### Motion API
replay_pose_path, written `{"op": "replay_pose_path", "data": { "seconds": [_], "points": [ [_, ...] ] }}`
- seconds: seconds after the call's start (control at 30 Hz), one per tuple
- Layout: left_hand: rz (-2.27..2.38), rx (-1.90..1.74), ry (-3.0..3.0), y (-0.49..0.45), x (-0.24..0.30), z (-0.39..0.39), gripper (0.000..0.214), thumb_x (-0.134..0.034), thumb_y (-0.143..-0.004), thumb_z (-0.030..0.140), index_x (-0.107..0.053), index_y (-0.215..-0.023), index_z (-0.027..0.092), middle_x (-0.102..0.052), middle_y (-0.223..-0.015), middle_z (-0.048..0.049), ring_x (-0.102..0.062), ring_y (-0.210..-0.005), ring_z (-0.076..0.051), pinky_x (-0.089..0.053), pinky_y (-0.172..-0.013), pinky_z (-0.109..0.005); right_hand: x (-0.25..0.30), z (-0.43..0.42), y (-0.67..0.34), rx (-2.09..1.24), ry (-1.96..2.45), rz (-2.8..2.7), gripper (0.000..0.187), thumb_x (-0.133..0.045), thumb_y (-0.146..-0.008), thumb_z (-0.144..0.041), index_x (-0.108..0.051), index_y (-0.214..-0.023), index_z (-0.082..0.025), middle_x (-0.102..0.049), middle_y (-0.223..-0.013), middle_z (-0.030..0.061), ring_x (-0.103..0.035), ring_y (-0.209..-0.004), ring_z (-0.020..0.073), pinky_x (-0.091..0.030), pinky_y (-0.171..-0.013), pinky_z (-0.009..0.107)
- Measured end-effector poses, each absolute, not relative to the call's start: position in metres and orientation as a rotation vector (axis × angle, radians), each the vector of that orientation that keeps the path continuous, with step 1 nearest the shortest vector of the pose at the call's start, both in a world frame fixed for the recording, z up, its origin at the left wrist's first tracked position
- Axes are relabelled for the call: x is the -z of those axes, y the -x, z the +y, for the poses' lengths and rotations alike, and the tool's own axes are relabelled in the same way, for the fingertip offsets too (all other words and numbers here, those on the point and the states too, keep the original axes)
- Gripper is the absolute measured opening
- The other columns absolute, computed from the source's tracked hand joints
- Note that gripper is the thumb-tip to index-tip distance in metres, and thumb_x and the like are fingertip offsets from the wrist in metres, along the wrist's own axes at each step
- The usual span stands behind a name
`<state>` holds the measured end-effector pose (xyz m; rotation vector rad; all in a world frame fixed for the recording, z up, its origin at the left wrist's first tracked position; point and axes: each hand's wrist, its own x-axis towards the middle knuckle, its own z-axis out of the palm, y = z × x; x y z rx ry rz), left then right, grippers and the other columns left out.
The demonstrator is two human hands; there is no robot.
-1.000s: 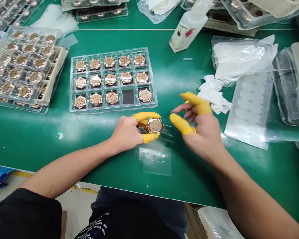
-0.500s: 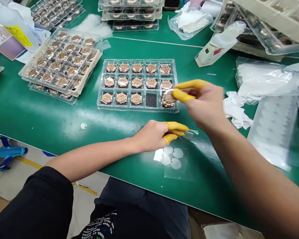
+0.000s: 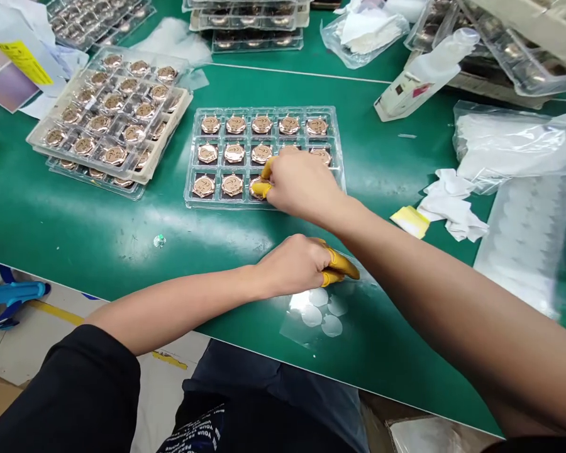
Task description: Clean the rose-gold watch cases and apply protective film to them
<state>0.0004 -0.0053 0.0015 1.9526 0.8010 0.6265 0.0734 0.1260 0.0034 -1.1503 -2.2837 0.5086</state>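
Note:
A clear blister tray [image 3: 190, 200] on the green mat holds three rows of rose-gold watch cases [image 3: 234, 153]. My right hand [image 3: 304, 182] lies over the tray's lower right cells. Its yellow-capped fingertips pinch at a case in the bottom row [image 3: 255, 187], and the cells under the palm are hidden. My left hand [image 3: 292, 264] rests on the mat nearer to me. Its capped thumb and forefinger are pressed together on the edge of a clear film sheet [image 3: 318, 314] that carries round stickers.
Stacked trays of watch cases [image 3: 108, 119] sit at the left, with more at the back. A white bottle [image 3: 424, 72] lies at the back right. Crumpled wipes [image 3: 450, 204], a loose yellow finger cot [image 3: 410, 221] and plastic bags [image 3: 514, 145] fill the right side.
My right hand took the watch case from my left hand, carried it to the tray and came down over the bottom row. My left hand settled on the film sheet.

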Motion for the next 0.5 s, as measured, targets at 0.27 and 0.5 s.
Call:
{"op": "replay_pose_path", "data": {
  "seconds": [0.27, 0.5],
  "points": [
    [0.945, -0.734, -1.624, 0.003, -0.011, -0.005, 0.02, -0.079, -0.087, 0.019, -0.084, -0.106, 0.021, -0.086, -0.11, -0.0046, -0.083, -0.1, -0.022, -0.066, -0.098, -0.036, -0.051, 0.087, -0.099, -0.848, 1.38, -1.91, 0.036, -0.08, -0.081, -0.024, -0.062, -0.112, -0.023, -0.065, -0.083, 0.0019, -0.064, -0.08, 0.0198, -0.052, -0.075, 0.036],
    [0.994, -0.872, -1.376, 0.0, -0.012, 0.001, 0.07, -0.098, -0.066, 0.035, -0.074, -0.13, 0.02, -0.085, -0.11, -0.0065, -0.082, -0.096, -0.023, -0.067, -0.096, -0.039, -0.073, 0.014, -0.193, -1.626, 1.477, -1.226, 0.068, -0.099, -0.058, -0.038, -0.058, -0.109, -0.02, -0.064, -0.065, -0.0062, -0.05, -0.054, 0.0096, -0.033, -0.05, 0.024]
  ]
}}
